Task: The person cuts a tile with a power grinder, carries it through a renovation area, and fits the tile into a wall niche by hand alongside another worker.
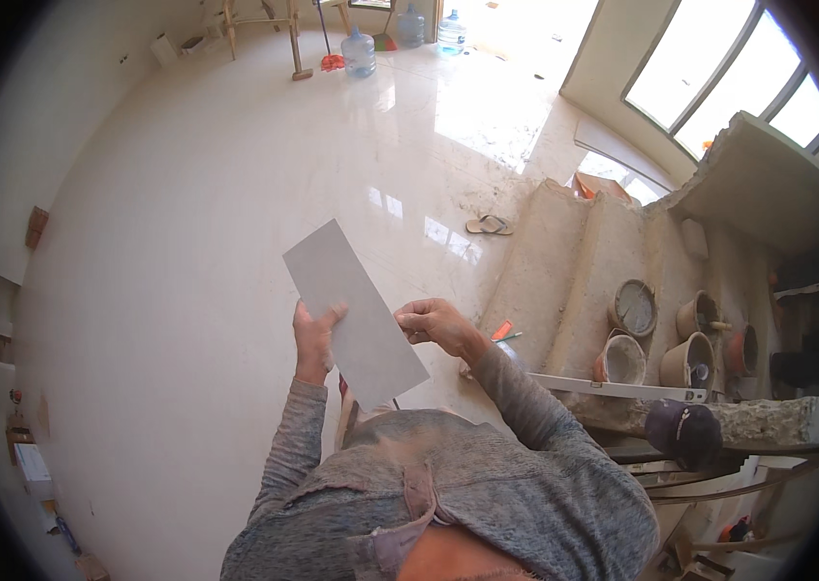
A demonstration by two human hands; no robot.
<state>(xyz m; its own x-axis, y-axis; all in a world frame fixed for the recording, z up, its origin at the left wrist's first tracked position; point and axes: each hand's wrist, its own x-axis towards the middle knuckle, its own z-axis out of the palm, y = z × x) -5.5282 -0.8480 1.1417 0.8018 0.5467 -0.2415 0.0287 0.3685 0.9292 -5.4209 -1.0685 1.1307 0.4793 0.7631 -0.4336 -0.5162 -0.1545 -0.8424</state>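
Observation:
A flat grey rectangular tile (pixel 361 310) is held at a slant in front of my body. My left hand (pixel 314 334) grips its left edge, with the thumb lying over the face and the fingers out of sight beneath. Beside the opposite edge, my right hand (pixel 433 324) has its thumb and fingers pinched together. The fingertips are right at the tile's rim, and whether they touch it or hold something small is too fine to see.
Concrete steps (pixel 550 261) rise on the right, bearing several buckets (pixel 634 308). A long white level (pixel 613 387) lies across them, near a dark cap (pixel 682 431). One flip-flop (pixel 490 225) sits on the glossy floor (pixel 186 242). Large water bottles (pixel 359 53) stand at the back.

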